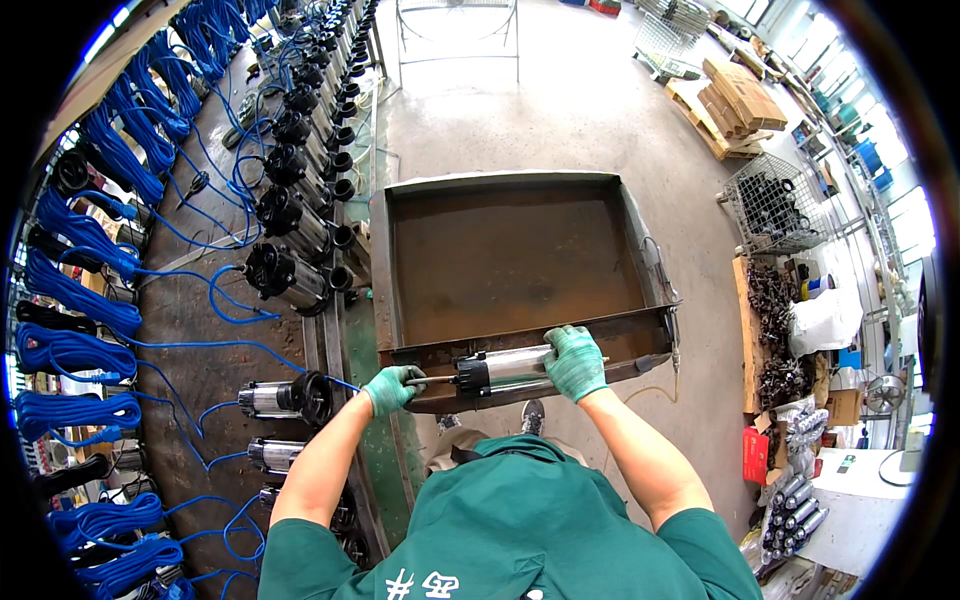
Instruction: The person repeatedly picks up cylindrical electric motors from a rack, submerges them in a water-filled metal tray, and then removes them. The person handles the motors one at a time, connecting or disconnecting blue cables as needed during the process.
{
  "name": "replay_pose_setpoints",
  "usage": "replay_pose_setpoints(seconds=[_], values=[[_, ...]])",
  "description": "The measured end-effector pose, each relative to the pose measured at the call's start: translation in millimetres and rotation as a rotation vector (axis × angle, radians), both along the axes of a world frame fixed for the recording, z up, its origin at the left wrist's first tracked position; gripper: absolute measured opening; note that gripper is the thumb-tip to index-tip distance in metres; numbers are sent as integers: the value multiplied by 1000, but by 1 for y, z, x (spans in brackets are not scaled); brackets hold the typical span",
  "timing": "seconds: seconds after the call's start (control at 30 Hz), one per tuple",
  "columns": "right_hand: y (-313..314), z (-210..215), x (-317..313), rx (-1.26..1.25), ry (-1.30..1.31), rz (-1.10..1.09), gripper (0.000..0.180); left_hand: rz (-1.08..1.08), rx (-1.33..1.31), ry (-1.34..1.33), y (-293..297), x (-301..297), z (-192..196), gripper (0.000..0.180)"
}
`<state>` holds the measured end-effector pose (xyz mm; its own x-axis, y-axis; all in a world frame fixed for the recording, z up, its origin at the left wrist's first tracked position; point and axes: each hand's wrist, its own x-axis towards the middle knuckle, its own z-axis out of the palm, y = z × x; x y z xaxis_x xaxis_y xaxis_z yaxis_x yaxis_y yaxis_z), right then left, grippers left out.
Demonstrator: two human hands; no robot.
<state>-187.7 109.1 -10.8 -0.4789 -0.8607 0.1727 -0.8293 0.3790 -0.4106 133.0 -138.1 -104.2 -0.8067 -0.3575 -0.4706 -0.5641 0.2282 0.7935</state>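
A silver cylindrical pump motor (518, 367) with a black ribbed end lies sideways over the near ledge (430, 402) of a metal water tank (382, 240). My right hand (577, 362), in a green glove, is wrapped over the motor's right end. A thin metal shaft (436, 380) sticks out of the black end toward the left. The gloved fingers of my left hand (390, 389) are closed around the tip of that shaft. Brownish water (515, 265) fills the tank behind the motor. The motor's underside is hidden.
On the left, a dark bench (190, 370) carries several pumps (285, 275) in a row, with coiled blue cables (75, 360). A thin hose (677, 375) hangs at the tank's right corner. Farther right stand a wire basket (775, 205), a pallet with cardboard (735, 100) and metal cylinders (795, 515).
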Motion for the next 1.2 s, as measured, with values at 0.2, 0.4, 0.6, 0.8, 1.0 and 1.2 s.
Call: replay_pose_setpoints(seconds=[0.2, 0.4, 0.6, 0.8, 1.0, 1.2], values=[[4, -2, -1, 4, 1, -15, 24, 104, -788, 345, 35, 3, -6, 32], [2, 3, 1, 1, 0, 9, 24, 96, -580, 309, 25, 3, 5, 34], [3, 0, -1, 9, -5, 13, 22, -322, -402, -132, -1, -22, 52, 28], [4, -1, -1, 18, -5, 9, 23, -507, -524, -47, -11, -26, 50, 35], [4, 0, 0, 36, -9, 2, 22, -521, -860, 138, -4, -15, 27, 24], [1, 8, 0, 57, -27, -6, 24, -473, -916, 57, 2, -13, 29, 26]])
